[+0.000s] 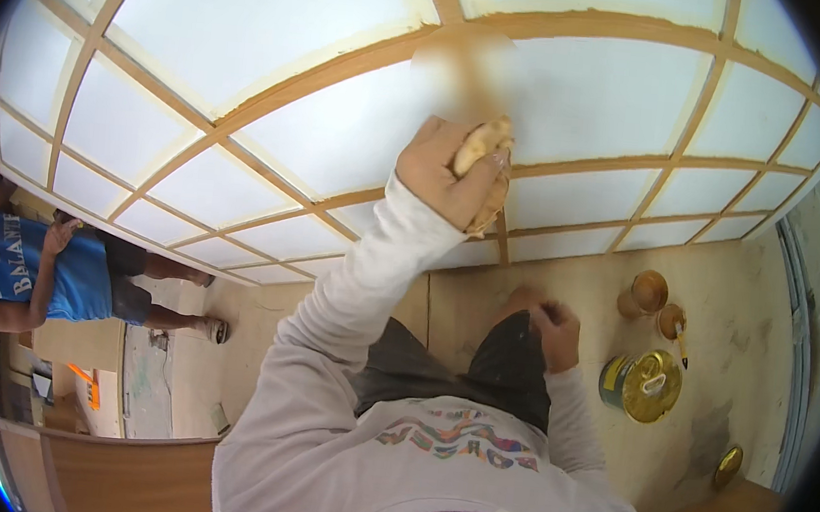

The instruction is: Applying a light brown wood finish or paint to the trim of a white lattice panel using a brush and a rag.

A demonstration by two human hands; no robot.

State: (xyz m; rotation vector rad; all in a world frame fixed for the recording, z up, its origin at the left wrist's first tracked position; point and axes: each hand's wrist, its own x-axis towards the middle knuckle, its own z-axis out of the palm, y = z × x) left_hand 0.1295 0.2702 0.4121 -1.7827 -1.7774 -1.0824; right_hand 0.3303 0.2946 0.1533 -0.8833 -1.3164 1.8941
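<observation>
My left hand (445, 168) is raised and closed around a crumpled tan rag (483, 150). It is held at a brown wooden strip of a large lattice panel (309, 67). The panel's white panes have yellowish smears along their edges. A hazy blurred patch lies on the panel just beyond the hand. My right hand (559, 335) rests low by my right knee (523, 303). Its fingers are curled in and slightly smeared, so anything inside them is hidden.
On the floor at right stand a brown-stained pot (649, 291), a small cup (669, 323) with a yellow-handled brush (681, 344), and a paint can (654, 385). A round golden lid (728, 466) lies farther right. At left stands another person in a blue shirt (77, 271).
</observation>
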